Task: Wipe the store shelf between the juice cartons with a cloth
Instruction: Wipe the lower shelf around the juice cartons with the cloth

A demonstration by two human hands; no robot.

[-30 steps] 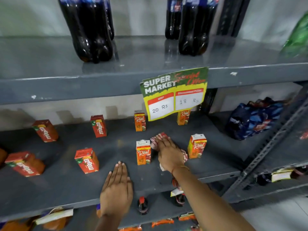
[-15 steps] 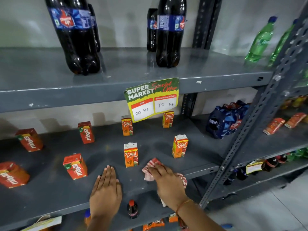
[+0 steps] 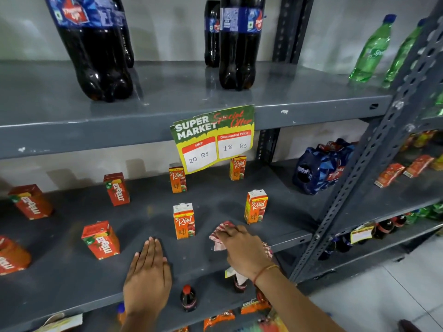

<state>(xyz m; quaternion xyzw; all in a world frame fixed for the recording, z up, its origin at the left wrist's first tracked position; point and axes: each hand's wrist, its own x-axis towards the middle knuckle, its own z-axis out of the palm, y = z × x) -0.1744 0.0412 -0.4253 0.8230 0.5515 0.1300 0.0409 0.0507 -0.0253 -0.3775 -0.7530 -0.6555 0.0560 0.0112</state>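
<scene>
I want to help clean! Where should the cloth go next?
Probably slide the cloth back between the two front Real cartons. The right hand presses it flat near the shelf's front edge; that gap lies just behind it.

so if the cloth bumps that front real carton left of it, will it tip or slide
The front Real carton stands tall on a narrow base, so it probably tips. It looks small and likely light, so a low nudge from the cloth might slide it instead.

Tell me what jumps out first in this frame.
The green and yellow price sign hanging off the upper shelf edge, centre. Below it, the right hand presses a red checked cloth between two orange juice cartons while the left hand lies flat on the shelf.
</scene>
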